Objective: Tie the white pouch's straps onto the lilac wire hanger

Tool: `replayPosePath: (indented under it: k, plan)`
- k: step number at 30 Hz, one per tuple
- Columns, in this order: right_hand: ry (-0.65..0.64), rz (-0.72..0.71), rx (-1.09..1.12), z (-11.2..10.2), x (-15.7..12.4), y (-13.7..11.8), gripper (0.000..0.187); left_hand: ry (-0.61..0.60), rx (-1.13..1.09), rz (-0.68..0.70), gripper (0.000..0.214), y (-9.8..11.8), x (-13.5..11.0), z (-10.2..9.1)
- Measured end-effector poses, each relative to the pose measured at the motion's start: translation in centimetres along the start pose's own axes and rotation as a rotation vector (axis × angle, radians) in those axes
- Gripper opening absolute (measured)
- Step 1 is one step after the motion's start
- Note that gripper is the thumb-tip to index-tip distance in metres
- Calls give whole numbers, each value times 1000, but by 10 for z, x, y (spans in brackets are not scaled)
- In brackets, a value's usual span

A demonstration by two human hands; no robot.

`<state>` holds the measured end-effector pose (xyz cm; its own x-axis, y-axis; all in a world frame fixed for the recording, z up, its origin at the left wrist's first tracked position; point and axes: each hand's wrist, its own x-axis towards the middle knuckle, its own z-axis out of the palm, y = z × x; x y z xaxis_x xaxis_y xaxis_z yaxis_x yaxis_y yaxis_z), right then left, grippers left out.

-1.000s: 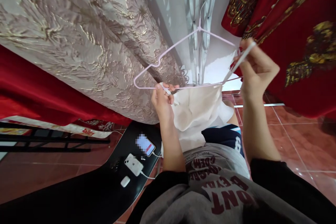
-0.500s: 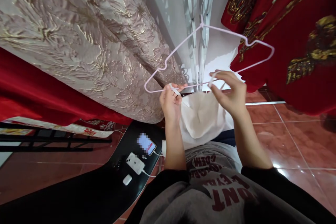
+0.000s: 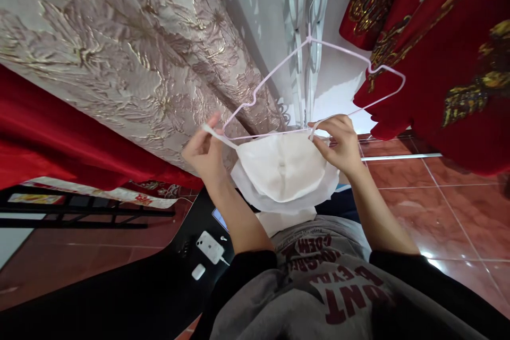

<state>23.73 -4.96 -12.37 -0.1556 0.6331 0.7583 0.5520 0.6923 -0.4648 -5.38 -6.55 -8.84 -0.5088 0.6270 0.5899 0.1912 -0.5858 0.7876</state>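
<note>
A white cloth garment with thin straps hangs between my hands, its upper edge close to the bottom bar of a pale pink clothes hanger. The hanger is hooked on a metal rack above. My left hand pinches one white strap, drawn taut past the hanger's left corner. My right hand pinches the other strap in a small loop by the bottom bar. Both hands are closed on the straps. Whether the straps pass around the bar, I cannot tell.
A cream floral brocade cloth hangs at left, red gold-embroidered cloth at right. White metal rack bars stand behind the hanger. On a black bench lie a white phone, a small white case and a partly hidden second phone.
My left hand has moved left with its strap, past the hanger's corner. The white cloth has spread wider and risen to the bar. My right hand has shifted slightly left and down.
</note>
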Motion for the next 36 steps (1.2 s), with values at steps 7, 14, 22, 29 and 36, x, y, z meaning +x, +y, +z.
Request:
replayPosePath:
  k: [7, 14, 22, 29, 36]
  plan:
    - [12, 30, -5, 2, -5, -3, 12, -553, 50, -136, 9, 34, 40, 45]
    - [55, -48, 25, 5, -7, -4, 17, -140, -135, -326, 29, -1, 10, 39]
    - [28, 2, 79, 2, -11, -11, 28, 9, -438, -325, 52, -10, -59, 70]
    - [675, 281, 133, -50, -18, 20, 15, 9, -417, -357, 49, -1, -50, 66]
    - [683, 283, 100, -86, 38, 48, 21, -12, -471, -373, 48, -3, -53, 63]
